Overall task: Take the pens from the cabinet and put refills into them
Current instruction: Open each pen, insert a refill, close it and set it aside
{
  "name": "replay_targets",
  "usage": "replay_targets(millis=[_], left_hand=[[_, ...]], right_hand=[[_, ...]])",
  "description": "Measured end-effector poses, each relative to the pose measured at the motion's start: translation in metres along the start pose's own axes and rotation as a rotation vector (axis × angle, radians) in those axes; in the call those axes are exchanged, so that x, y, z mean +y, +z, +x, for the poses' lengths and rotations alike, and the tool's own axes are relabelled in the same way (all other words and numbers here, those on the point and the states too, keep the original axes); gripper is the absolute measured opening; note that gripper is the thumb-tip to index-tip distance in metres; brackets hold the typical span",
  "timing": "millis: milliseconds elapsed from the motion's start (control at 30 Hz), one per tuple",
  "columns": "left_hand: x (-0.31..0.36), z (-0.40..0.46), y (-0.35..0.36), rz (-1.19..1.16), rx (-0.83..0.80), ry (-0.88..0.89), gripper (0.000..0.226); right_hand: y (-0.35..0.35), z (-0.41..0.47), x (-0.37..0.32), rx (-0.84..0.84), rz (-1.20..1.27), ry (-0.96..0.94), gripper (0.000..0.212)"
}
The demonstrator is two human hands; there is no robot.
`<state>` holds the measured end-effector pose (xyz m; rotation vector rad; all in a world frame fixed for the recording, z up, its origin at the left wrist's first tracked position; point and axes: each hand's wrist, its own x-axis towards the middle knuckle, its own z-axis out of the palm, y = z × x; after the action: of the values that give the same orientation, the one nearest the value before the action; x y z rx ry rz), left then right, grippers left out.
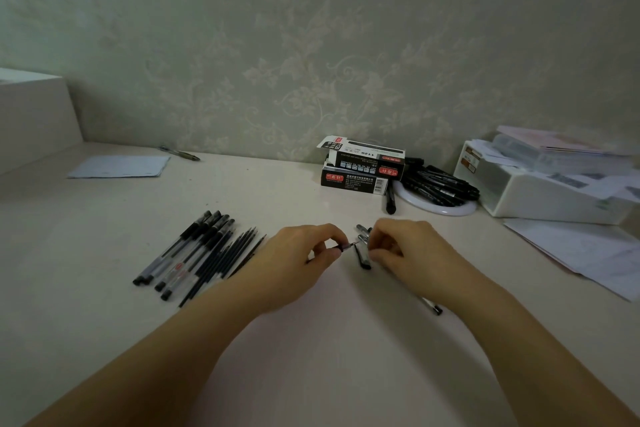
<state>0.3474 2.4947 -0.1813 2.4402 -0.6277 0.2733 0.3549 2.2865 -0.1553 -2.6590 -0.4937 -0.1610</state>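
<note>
At the middle of the smooth, pale desktop [104, 236], left hand [298, 263] curled, thumb and fingertips pinching a short dark pen piece [346, 246] — slim, cylindrical, ending in a fine metal tip aimed rightward. Right hand [412, 253] just beside it, fingers bent over loose dark pen parts [363, 253]; what exactly it grips, impossible to tell. Under the right wrist, end of another clear pen [433, 307]. Left of the hands, a fanned row of capped pens [187, 250] with clear barrels and black caps, then thin dark refills [230, 253] lying alongside, touching. Further back near the wall, two stacked black-and-white cardboard boxes [360, 166] with red labels — beside them a round white dish [436, 208] heaped with black pens. At far right, glossy white plastic organiser [540, 198] stuffed with papers
</note>
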Motion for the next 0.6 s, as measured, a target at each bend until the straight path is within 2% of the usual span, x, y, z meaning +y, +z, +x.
replay_targets(millis=[67, 133, 333, 433, 600], left_hand=[[-0.0001, 0.0, -0.0004, -0.008, 0.003, 0.009, 0.017], [0.0005, 0.0, -0.0005, -0.016, 0.002, 0.026, 0.017], [0.0014, 0.0001, -0.0006, -0.042, 0.008, 0.053, 0.015], [0.0024, 0.0015, -0.0009, -0.14, 0.04, 0.011, 0.008], [0.0068, 0.0016, -0.0057, -0.139, 0.091, 0.046, 0.004]], right_hand=[[0.0032, 0.0021, -0.0002, 0.12, 0.125, 0.009, 0.004], [0.0056, 0.0029, -0.0006, 0.148, 0.225, 0.01, 0.006], [0.0105, 0.0036, -0.0055, 0.061, 0.419, -0.049, 0.012], [0.0095, 0.0031, -0.0038, 0.062, 0.497, -0.023, 0.013], [0.0074, 0.0035, -0.0009, 0.025, 0.622, 0.01, 0.005]])
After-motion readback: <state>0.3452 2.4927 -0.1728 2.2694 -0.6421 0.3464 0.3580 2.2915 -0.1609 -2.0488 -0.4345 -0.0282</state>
